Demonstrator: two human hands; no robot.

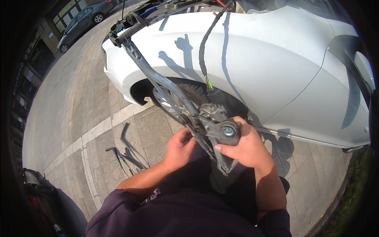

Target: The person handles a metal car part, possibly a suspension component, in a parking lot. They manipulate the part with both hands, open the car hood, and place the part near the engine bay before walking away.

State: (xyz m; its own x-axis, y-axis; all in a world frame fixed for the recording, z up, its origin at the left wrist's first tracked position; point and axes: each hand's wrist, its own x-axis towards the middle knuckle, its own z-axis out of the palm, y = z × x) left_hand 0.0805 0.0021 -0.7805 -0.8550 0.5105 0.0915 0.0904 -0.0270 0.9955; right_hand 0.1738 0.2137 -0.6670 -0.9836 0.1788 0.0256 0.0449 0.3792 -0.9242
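A grey metal wiper linkage (169, 83) with its motor (216, 112) slants across the middle, from the front corner of the white car down to my lap. My right hand (246, 146) is wrapped round the motor end, thumb in front, beside a round pivot (228, 130). On the other side, my left hand (181, 149) is closed with its fingertips at the linkage's thin rods; part of those fingers is hidden behind them. A black wiring harness (203, 49) hangs down over the fender and ends in coloured wires at a plug by the motor.
The white car's fender (268, 51) and front wheel (189, 93) are just beyond the linkage. Black wiper arms (128, 157) lie on the paving at my left. A dark car (85, 21) is parked far left, and a dark vehicle (43, 189) stands at the lower left.
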